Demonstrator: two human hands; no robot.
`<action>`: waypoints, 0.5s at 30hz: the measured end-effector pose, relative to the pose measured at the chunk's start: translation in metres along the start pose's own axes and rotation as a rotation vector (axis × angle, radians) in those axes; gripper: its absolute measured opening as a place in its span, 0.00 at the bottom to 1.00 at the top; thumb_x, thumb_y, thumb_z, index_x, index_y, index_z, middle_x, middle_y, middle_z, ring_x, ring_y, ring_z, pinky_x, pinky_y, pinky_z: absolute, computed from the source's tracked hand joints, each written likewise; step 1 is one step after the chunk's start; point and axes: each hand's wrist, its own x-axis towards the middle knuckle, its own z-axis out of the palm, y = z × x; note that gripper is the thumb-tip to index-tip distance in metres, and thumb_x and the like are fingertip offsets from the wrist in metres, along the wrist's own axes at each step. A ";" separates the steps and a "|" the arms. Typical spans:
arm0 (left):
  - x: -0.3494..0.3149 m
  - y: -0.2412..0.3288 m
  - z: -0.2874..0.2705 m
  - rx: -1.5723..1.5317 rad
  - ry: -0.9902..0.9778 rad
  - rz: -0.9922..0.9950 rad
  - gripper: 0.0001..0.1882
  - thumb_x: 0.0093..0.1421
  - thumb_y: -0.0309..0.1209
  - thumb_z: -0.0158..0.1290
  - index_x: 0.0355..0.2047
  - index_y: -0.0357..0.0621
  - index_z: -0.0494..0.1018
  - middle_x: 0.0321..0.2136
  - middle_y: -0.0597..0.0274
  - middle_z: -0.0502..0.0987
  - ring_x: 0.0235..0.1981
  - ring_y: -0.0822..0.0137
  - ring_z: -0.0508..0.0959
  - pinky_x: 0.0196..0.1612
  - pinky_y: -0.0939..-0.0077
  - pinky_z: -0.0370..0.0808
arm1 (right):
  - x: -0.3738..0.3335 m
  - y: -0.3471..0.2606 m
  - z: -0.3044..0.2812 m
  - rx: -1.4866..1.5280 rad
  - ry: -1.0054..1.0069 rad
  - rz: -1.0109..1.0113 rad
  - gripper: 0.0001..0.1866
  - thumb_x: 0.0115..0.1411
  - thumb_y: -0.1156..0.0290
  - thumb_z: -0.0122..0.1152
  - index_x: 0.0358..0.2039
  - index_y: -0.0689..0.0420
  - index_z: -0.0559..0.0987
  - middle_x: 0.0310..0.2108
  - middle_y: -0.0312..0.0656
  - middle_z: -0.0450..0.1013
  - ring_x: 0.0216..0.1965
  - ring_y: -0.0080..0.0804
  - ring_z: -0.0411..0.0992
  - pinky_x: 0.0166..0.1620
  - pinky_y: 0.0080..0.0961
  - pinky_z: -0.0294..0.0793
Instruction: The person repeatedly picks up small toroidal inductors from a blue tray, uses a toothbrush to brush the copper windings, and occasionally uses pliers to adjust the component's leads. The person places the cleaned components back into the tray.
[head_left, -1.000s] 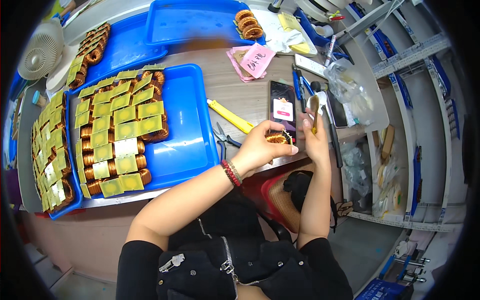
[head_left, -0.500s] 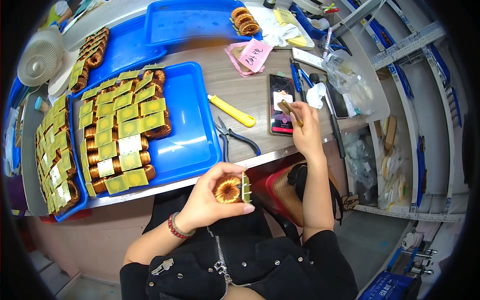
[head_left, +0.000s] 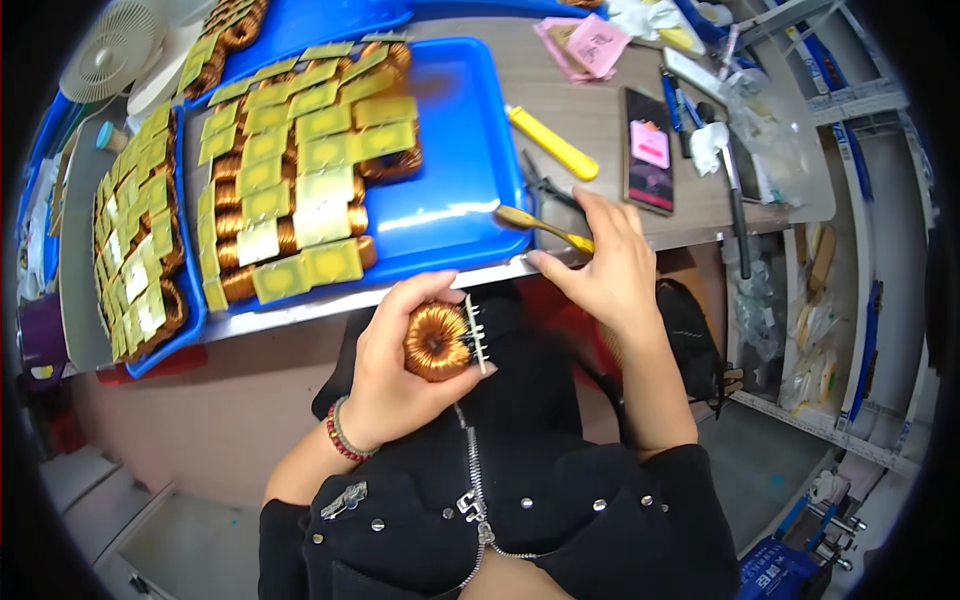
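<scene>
My left hand (head_left: 395, 375) holds a round copper wire coil (head_left: 438, 342) in front of my chest, just below the table edge; several short metal pins stick out on the coil's right side. My right hand (head_left: 605, 265) grips a small brush with a yellow handle (head_left: 545, 229), its head pointing left over the corner of the blue tray (head_left: 460, 175). The brush sits above and to the right of the coil, not touching it.
The blue tray holds rows of copper coils (head_left: 300, 185) topped with yellow squares. More such coils fill a second tray (head_left: 140, 240) at the left. A yellow-handled knife (head_left: 552, 142), pliers (head_left: 548, 188), a phone (head_left: 650, 150) and pink papers (head_left: 598, 42) lie on the table at the right.
My left hand brought the coil from the table down to my lap. My right hand came back from beside the phone to the table edge, with the brush in it.
</scene>
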 end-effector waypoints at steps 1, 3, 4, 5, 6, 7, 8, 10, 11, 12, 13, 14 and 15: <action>-0.003 -0.002 -0.002 -0.020 0.008 0.007 0.40 0.35 0.21 0.67 0.51 0.38 0.63 0.39 0.55 0.72 0.41 0.65 0.74 0.44 0.75 0.72 | 0.001 -0.007 0.004 -0.078 0.002 -0.002 0.40 0.36 0.55 0.71 0.48 0.63 0.68 0.47 0.47 0.68 0.47 0.45 0.65 0.45 0.37 0.70; -0.005 -0.001 -0.008 0.006 -0.013 0.038 0.40 0.35 0.22 0.68 0.52 0.38 0.62 0.39 0.55 0.72 0.41 0.65 0.74 0.44 0.75 0.72 | 0.000 -0.009 0.008 -0.144 0.010 -0.024 0.42 0.35 0.55 0.72 0.49 0.64 0.67 0.46 0.49 0.67 0.47 0.46 0.65 0.45 0.37 0.69; -0.006 -0.001 -0.010 0.007 -0.010 0.048 0.40 0.35 0.22 0.68 0.51 0.39 0.63 0.40 0.55 0.72 0.41 0.65 0.74 0.44 0.74 0.72 | 0.000 -0.008 0.009 -0.159 0.012 -0.032 0.42 0.35 0.54 0.72 0.49 0.64 0.67 0.44 0.49 0.68 0.46 0.46 0.65 0.45 0.37 0.69; -0.007 -0.001 -0.015 0.029 -0.008 0.057 0.40 0.35 0.22 0.67 0.51 0.39 0.63 0.40 0.55 0.72 0.41 0.65 0.74 0.45 0.74 0.72 | 0.000 -0.008 0.007 -0.164 -0.023 -0.019 0.38 0.38 0.57 0.69 0.49 0.64 0.68 0.42 0.49 0.68 0.46 0.46 0.65 0.44 0.38 0.70; -0.007 0.002 -0.018 0.050 -0.002 0.068 0.40 0.35 0.22 0.67 0.51 0.39 0.63 0.40 0.55 0.72 0.41 0.64 0.74 0.45 0.74 0.72 | 0.001 -0.006 0.002 -0.187 -0.045 -0.014 0.37 0.39 0.59 0.67 0.49 0.64 0.68 0.42 0.49 0.68 0.46 0.46 0.65 0.44 0.38 0.69; -0.008 0.003 -0.021 0.066 0.006 0.080 0.40 0.35 0.22 0.67 0.51 0.39 0.63 0.40 0.55 0.72 0.41 0.64 0.74 0.45 0.74 0.72 | 0.001 -0.002 -0.001 -0.214 -0.068 -0.009 0.35 0.40 0.61 0.64 0.48 0.64 0.68 0.41 0.50 0.68 0.46 0.47 0.65 0.44 0.38 0.69; -0.011 0.005 -0.022 0.065 0.019 0.068 0.39 0.35 0.21 0.67 0.50 0.39 0.64 0.40 0.55 0.72 0.41 0.63 0.74 0.45 0.73 0.72 | -0.001 0.004 -0.005 -0.217 -0.065 0.012 0.33 0.40 0.63 0.60 0.49 0.64 0.68 0.41 0.50 0.68 0.46 0.47 0.65 0.45 0.39 0.69; -0.012 0.005 -0.027 0.065 0.015 0.085 0.39 0.34 0.21 0.67 0.49 0.39 0.64 0.39 0.55 0.72 0.41 0.62 0.74 0.45 0.72 0.71 | -0.011 0.017 -0.014 -0.144 0.020 0.033 0.29 0.40 0.67 0.56 0.46 0.64 0.70 0.37 0.52 0.69 0.41 0.48 0.68 0.44 0.38 0.69; -0.012 0.006 -0.030 0.063 0.017 0.091 0.39 0.34 0.20 0.67 0.49 0.39 0.64 0.39 0.55 0.72 0.41 0.62 0.74 0.46 0.71 0.71 | -0.016 0.023 -0.020 -0.056 0.070 0.015 0.27 0.40 0.69 0.55 0.44 0.63 0.72 0.34 0.52 0.70 0.38 0.48 0.69 0.43 0.36 0.69; -0.011 0.008 -0.031 0.074 0.016 0.096 0.39 0.33 0.19 0.66 0.49 0.40 0.64 0.39 0.55 0.72 0.41 0.60 0.74 0.45 0.70 0.71 | -0.025 0.027 -0.027 0.105 0.056 0.102 0.24 0.40 0.70 0.54 0.41 0.63 0.73 0.32 0.52 0.70 0.35 0.48 0.70 0.41 0.34 0.70; -0.011 0.009 -0.032 0.072 0.007 0.104 0.39 0.32 0.18 0.66 0.49 0.40 0.64 0.39 0.55 0.72 0.41 0.60 0.74 0.45 0.70 0.71 | -0.031 0.024 -0.035 0.270 0.040 0.187 0.21 0.39 0.72 0.53 0.37 0.63 0.75 0.30 0.51 0.71 0.32 0.48 0.70 0.39 0.32 0.70; -0.010 0.010 -0.034 0.070 -0.002 0.112 0.39 0.32 0.18 0.66 0.49 0.40 0.64 0.38 0.55 0.72 0.41 0.59 0.74 0.45 0.70 0.71 | -0.032 0.013 -0.045 0.233 0.087 -0.003 0.17 0.38 0.73 0.53 0.32 0.64 0.74 0.29 0.50 0.70 0.30 0.46 0.71 0.35 0.28 0.70; -0.009 0.011 -0.034 0.067 -0.022 0.124 0.39 0.32 0.18 0.66 0.49 0.40 0.64 0.38 0.55 0.72 0.40 0.59 0.74 0.44 0.70 0.71 | -0.034 -0.001 -0.058 0.144 0.076 -0.173 0.15 0.37 0.73 0.54 0.29 0.62 0.74 0.28 0.47 0.71 0.28 0.44 0.71 0.32 0.29 0.70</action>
